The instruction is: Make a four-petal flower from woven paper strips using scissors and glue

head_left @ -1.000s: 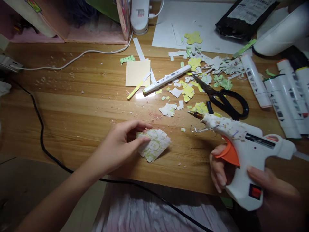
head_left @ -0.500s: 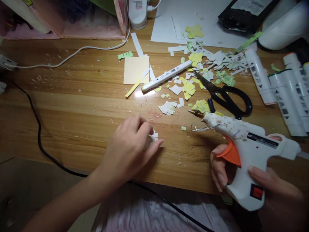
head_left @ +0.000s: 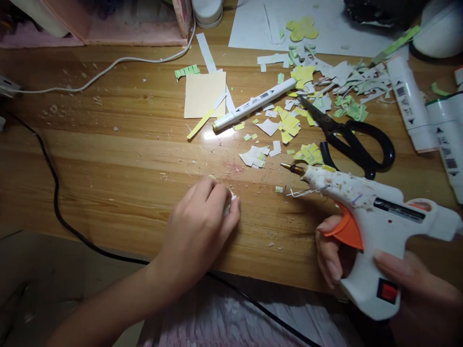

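My right hand grips the handle of a white hot glue gun with an orange trigger, its fingers by the trigger. The metal nozzle points left, above the table. My left hand rests on the wooden table, fingers curled around a small white paper piece; most of it is hidden under the fingers. Between the hands lie a stack of white paper cuttings and a stack of yellow ones. Black-handled scissors lie open just behind the glue gun.
A white marker lies beside a cream paper square. Paper scraps spread towards the back right, near more markers. A black cord runs along the table's left and front edge; a pink box stands at the back left.
My left thumb has drawn in closer to the fingers around the paper piece. The camera view has shifted slightly; the glue gun stays in my right hand, nearly unmoved.
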Motion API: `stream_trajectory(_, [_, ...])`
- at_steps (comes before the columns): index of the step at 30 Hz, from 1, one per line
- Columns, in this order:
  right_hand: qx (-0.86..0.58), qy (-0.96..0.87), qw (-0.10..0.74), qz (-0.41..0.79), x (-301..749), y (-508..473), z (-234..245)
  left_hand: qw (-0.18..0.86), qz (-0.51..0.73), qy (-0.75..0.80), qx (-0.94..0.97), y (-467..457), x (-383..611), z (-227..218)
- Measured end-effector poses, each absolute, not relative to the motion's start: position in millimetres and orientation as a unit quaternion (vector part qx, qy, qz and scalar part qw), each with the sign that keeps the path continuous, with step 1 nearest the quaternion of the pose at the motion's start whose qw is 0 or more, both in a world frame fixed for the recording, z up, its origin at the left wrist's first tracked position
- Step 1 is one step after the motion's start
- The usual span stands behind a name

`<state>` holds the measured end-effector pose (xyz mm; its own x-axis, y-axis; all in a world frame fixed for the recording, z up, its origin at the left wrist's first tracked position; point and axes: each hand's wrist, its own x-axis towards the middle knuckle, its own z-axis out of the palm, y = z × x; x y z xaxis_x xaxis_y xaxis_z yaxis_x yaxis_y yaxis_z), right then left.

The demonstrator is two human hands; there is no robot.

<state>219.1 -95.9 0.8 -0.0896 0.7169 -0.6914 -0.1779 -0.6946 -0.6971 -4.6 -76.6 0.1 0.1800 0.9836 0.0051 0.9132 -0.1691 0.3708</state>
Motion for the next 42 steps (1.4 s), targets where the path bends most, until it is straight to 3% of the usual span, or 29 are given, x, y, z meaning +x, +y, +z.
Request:
stream_trajectory(8, [-0.622,-0.25,0.278,0.688,216.0,-96.7,7.4,0.214,0.159,0.64,0.721,-76.0,-16.4,0.1])
stream_trajectory(19, [-0.565,-0.344,0.299,0.688,222.7,-98.8,-5.1,0.268,0.234,0.639,0.682,-81.8,-14.1,-3.5])
stream_trajectory(23, [-0.582,-0.35,0.291,0.674,216.4,-99.5,0.3,0.171,0.281,0.662,0.674,-87.2,-23.5,-3.3])
stream_trajectory(27, [-0.601,-0.31,0.287,0.678,205.0,-98.2,6.8,0.109,0.215,0.605,0.758,-87.1,-36.3,-13.0])
stream_trajectory(35, [-0.602,-0.297,0.284,0.685,194.5,-95.8,9.7,0.212,0.215,0.583,0.754,-73.5,-38.9,-16.1])
stream_trajectory(42, [-0.588,-0.315,0.198,0.718,200.4,-87.1,13.1,0.288,0.201,0.542,0.764,-53.1,-46.8,-10.2])
